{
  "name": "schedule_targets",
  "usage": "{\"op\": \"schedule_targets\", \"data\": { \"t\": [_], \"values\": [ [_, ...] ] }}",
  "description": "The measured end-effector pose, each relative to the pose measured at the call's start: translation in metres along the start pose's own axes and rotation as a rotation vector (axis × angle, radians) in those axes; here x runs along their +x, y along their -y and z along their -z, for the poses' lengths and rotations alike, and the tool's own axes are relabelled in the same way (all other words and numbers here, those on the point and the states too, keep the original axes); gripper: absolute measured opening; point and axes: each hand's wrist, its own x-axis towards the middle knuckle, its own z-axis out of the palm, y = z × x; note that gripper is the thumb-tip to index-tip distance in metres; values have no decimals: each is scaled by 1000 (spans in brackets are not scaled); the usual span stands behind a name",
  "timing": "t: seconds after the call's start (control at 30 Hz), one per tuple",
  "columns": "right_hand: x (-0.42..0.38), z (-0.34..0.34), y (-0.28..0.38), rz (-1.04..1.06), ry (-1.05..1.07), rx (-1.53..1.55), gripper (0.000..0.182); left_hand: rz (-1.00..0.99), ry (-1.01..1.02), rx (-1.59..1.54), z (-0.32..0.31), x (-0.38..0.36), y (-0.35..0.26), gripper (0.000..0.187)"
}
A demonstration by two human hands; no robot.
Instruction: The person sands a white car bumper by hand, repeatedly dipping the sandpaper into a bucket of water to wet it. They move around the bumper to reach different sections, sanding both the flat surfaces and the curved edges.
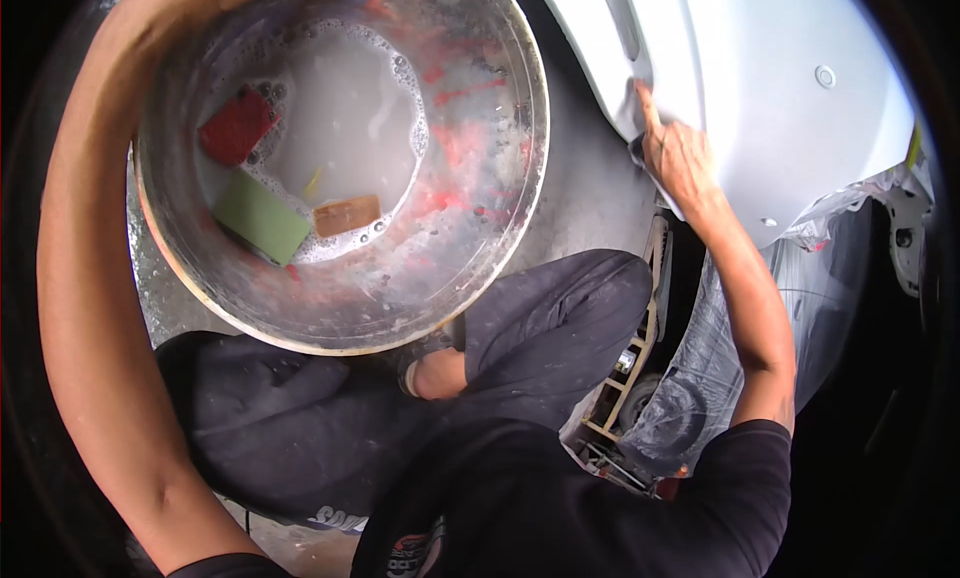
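My right hand (pixel 677 156) is at the edge of a pale silver-white car bumper (pixel 760 108). Its index finger is stretched out along the surface, just below a long recess; the other fingers are bent and partly hidden. A small dark patch shows beside them at the panel's edge. My left arm curves round the left side of a big paint-stained tub (pixel 460 268), its hand cut off by the top of the view and fingers hidden. Cloudy, sudsy water (pixel 345 118) stands in the tub, with a red block (pixel 238 126), a green block (pixel 262 218) and a brown block (pixel 347 216) at its edge.
Clear plastic sheeting (pixel 760 328) covers car parts at the right, around a wheel (pixel 650 403). A narrow frame (pixel 625 378) lies beside my knee. My bent legs (pixel 330 428) are close below the tub, on a grey floor (pixel 585 203).
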Motion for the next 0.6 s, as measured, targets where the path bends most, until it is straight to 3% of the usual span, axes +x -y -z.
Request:
{"op": "schedule_targets", "data": {
  "t": [0.07,0.1,0.2,0.23,0.3,0.4,0.6],
  "values": [
    [18,10,-11,71,-195,57,87,117,95,37,0,8,5,17],
    [23,15,-9,69,-200,7,89,-31,24,96,-8,0,13,17],
    [18,-9,-10,149,-373,9,92,-101,-106,102,-15,-6,16,17],
    [13,-27,-9,155,-374,6,92,-95,-109,100,-11,-7,16,17],
    [-5,-58,-6,54,-113,102,93,-92,-50,-68,-1,-7,16,17],
    [-11,-54,-4,-1,13,45,95,-110,-10,41,-5,-1,25,16],
    [23,41,-15,109,-25,-74,79,-154,-98,34,-18,1,34,15]
  ]
}}
